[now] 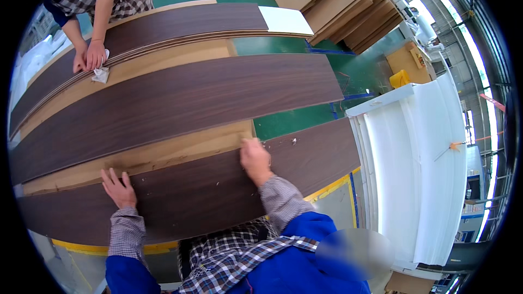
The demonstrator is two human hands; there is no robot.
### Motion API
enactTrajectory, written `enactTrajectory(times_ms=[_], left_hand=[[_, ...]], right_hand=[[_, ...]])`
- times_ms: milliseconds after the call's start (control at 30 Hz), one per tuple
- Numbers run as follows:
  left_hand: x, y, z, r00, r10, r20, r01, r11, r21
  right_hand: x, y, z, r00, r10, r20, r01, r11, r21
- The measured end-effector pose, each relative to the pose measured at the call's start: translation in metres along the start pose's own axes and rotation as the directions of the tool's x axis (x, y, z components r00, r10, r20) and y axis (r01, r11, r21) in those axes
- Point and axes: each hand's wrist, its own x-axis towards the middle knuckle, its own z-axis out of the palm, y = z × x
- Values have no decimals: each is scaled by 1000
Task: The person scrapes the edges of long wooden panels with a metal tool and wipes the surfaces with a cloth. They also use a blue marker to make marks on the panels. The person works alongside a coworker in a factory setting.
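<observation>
A long dark wood-grain board (185, 201) lies nearest me. My left hand (120, 189) rests on it close to its far edge, fingers spread and pointing away from me. Farther right, my right hand (255, 159) is closed at the same far edge, and what its fingers hold, if anything, is too blurred to make out. Small pale flecks are scattered over the board, with a larger white scrap (294, 141) right of my right hand. Beyond that edge runs a strip of tan board (180, 148), and a second dark board (190, 93) lies parallel past it.
Across from me a co-worker's hands (91, 55) press a white cloth (101, 75) against a stack of dark boards (188, 22). White panels (441, 169) stand on the right. Tan sheets (354, 11) are stacked at the back, near a yellow container (399, 79).
</observation>
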Motion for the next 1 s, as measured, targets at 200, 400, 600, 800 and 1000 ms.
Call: enactTrajectory(times_ms=[200, 400, 600, 800, 1000], left_hand=[[-35, 199, -6, 975, 206, 84, -182, 955, -235], [-35, 214, -2, 988, 119, 100, -90, 962, -259], [-36, 204, 12, 990, 94, 101, -61, 956, -286], [-36, 202, 13, 989, 92, 117, -59, 964, -259], [-36, 200, 25, 988, 105, 112, -79, 973, -219]], right_hand=[[26, 207, -104, 963, 172, -209, -221, 944, -243], [48, 258, -126, 982, 105, -155, -168, 860, -482], [24, 97, -38, 979, -104, 174, 84, 990, 116], [52, 238, -124, 996, 58, 70, -41, 973, -226], [65, 394, -210, 947, 312, -76, -293, 746, -598]])
